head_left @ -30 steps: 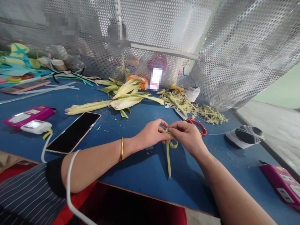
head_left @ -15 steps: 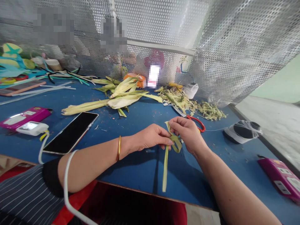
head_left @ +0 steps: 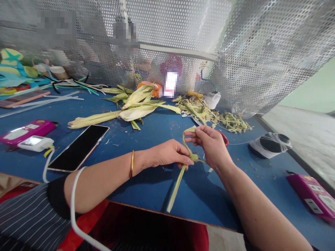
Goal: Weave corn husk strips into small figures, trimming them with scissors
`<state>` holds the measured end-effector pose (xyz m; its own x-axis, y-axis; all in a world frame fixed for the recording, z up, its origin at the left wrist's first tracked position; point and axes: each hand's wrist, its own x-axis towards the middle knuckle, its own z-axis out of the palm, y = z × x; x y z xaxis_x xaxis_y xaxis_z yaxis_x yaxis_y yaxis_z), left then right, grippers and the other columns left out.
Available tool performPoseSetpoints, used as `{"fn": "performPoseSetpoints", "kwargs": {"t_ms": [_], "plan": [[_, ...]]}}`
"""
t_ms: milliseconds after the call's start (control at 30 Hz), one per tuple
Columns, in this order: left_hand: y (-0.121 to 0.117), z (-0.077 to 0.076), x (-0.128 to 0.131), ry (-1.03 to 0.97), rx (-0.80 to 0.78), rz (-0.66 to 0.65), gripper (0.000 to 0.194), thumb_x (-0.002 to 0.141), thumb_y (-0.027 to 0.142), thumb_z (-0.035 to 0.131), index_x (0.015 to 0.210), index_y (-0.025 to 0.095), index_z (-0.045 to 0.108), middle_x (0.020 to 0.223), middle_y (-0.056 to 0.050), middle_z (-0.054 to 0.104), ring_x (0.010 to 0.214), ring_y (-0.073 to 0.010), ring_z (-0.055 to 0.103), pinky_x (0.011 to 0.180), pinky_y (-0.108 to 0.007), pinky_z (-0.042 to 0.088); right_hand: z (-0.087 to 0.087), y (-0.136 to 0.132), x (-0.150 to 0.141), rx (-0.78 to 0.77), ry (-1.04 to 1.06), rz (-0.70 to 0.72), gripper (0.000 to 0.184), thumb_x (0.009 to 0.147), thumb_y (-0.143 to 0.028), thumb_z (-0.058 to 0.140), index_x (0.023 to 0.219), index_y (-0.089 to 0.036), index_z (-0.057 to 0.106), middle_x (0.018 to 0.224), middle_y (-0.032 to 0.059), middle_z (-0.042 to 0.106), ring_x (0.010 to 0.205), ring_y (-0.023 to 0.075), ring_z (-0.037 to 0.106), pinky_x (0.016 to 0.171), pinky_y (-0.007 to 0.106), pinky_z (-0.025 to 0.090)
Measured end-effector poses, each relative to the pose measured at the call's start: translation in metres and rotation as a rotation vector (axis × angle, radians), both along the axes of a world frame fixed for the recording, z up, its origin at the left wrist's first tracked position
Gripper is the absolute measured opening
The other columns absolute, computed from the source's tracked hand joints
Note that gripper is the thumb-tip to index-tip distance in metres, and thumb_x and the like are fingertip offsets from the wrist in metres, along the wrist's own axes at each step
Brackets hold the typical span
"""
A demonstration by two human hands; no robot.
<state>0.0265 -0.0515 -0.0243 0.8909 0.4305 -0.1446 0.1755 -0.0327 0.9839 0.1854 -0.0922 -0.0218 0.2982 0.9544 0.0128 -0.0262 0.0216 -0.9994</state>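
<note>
Between my hands is a pale green strip of corn husk (head_left: 177, 188), folded or knotted near its middle. My left hand (head_left: 172, 153) pinches it close to the knot, and a long tail hangs down toward the table's front edge. Higher up, my right hand (head_left: 210, 141) grips the upper end between thumb and fingers, bending the strip into an arc. Red-handled scissors (head_left: 223, 137) lie behind my right hand, which hides most of them. Beyond my hands rests a bunch of corn husks (head_left: 138, 108).
Husk scraps (head_left: 201, 109) are heaped at the back right, near a thread spool (head_left: 270, 144). A black-screened phone (head_left: 80, 148) and a magenta power strip (head_left: 31, 130) lie left; another magenta power strip (head_left: 312, 193) lies right. A white cable (head_left: 74, 212) crosses my left arm. Perforated sheeting (head_left: 178, 28) stands behind.
My right hand has pulled the husk's upper end up and outward, and the loop at the knot has tightened. The hanging tail has swung left. My left hand stays nearly in place.
</note>
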Motion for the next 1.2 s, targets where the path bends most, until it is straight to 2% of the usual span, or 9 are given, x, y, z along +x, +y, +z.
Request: {"fn": "performPoseSetpoints", "kwargs": {"t_ms": [333, 433, 533, 633, 733, 800, 1033, 1100, 1200], "plan": [[-0.001, 0.001, 0.002, 0.010, -0.073, 0.177, 0.023, 0.072, 0.037, 0.074, 0.060, 0.017, 0.071, 0.060, -0.002, 0.066, 0.058, -0.0112, 0.055, 0.062, -0.023, 0.047, -0.002, -0.001, -0.006, 0.101, 0.036, 0.066, 0.026, 0.079, -0.043, 0.064, 0.078, -0.022, 0.049, 0.093, 0.0052, 0.076, 0.083, 0.0200, 0.072, 0.064, 0.027, 0.048], [-0.002, 0.001, 0.003, 0.010, -0.059, 0.247, 0.024, 0.072, 0.034, 0.073, 0.057, 0.016, 0.070, 0.058, -0.002, 0.065, 0.056, -0.0111, 0.054, 0.060, -0.024, 0.046, 0.000, -0.003, -0.006, 0.140, -0.025, 0.166, 0.026, 0.081, -0.046, 0.063, 0.081, -0.022, 0.052, 0.097, 0.0050, 0.075, 0.094, 0.0213, 0.070, 0.075, 0.031, 0.050], [0.001, 0.000, 0.004, -0.026, -0.076, 0.361, 0.024, 0.072, 0.033, 0.072, 0.055, 0.016, 0.069, 0.058, -0.003, 0.064, 0.056, -0.0107, 0.054, 0.059, -0.023, 0.044, 0.005, -0.003, 0.000, 0.180, -0.130, 0.133, 0.031, 0.080, -0.050, 0.065, 0.094, -0.023, 0.057, 0.106, 0.0054, 0.072, 0.096, 0.0206, 0.068, 0.080, 0.033, 0.051], [0.006, 0.000, 0.004, -0.098, -0.143, 0.495, 0.021, 0.072, 0.032, 0.073, 0.059, 0.015, 0.069, 0.061, -0.002, 0.065, 0.059, -0.0103, 0.056, 0.060, -0.023, 0.045, 0.008, -0.002, 0.010, 0.161, -0.258, 0.126, 0.039, 0.077, -0.054, 0.068, 0.099, -0.022, 0.060, 0.094, 0.0045, 0.072, 0.086, 0.0197, 0.068, 0.076, 0.032, 0.051], [0.011, -0.002, 0.004, -0.144, -0.182, 0.580, 0.020, 0.071, 0.031, 0.073, 0.060, 0.015, 0.069, 0.064, -0.003, 0.065, 0.061, -0.0101, 0.057, 0.062, -0.023, 0.046, 0.007, -0.001, 0.015, 0.064, -0.437, 0.235, 0.034, 0.080, -0.054, 0.064, 0.081, -0.020, 0.064, 0.067, 0.0007, 0.066, 0.059, 0.0158, 0.062, 0.059, 0.028, 0.047], [0.013, -0.003, 0.004, -0.144, -0.193, 0.618, 0.021, 0.072, 0.030, 0.072, 0.059, 0.015, 0.069, 0.063, -0.003, 0.065, 0.060, -0.0100, 0.056, 0.061, -0.022, 0.046, 0.004, -0.002, 0.015, 0.055, -0.576, 0.210, 0.034, 0.084, -0.051, 0.060, 0.069, -0.020, 0.061, 0.055, -0.0024, 0.057, 0.046, 0.0123, 0.051, 0.049, 0.026, 0.039], [0.013, -0.007, 0.005, -0.215, -0.378, 0.709, 0.015, 0.064, 0.026, 0.078, 0.067, 0.013, 0.072, 0.066, -0.002, 0.065, 0.060, -0.0086, 0.055, 0.062, -0.023, 0.047, -0.011, 0.002, 0.013, 0.002, -0.788, 0.141, 0.034, 0.087, -0.041, 0.054, 0.059, -0.021, 0.057, 0.049, -0.0028, 0.056, 0.043, 0.0132, 0.049, 0.047, 0.026, 0.036], [0.015, -0.006, 0.004, -0.219, -0.453, 0.683, 0.019, 0.062, 0.028, 0.081, 0.069, 0.012, 0.072, 0.068, -0.003, 0.065, 0.059, -0.0083, 0.055, 0.062, -0.023, 0.047, -0.014, 0.004, 0.015, 0.047, -0.901, 0.118, 0.029, 0.089, -0.036, 0.052, 0.065, -0.021, 0.061, 0.057, -0.0002, 0.062, 0.052, 0.0163, 0.057, 0.052, 0.027, 0.041], [0.018, -0.006, 0.004, -0.212, -0.451, 0.709, 0.022, 0.063, 0.031, 0.081, 0.069, 0.012, 0.072, 0.070, -0.003, 0.066, 0.056, -0.0068, 0.051, 0.053, -0.020, 0.040, -0.013, 0.003, 0.015, 0.344, -1.174, 0.049, 0.020, 0.088, -0.033, 0.058, 0.099, -0.021, 0.069, 0.093, 0.0085, 0.071, 0.087, 0.0259, 0.064, 0.074, 0.036, 0.047]]}}
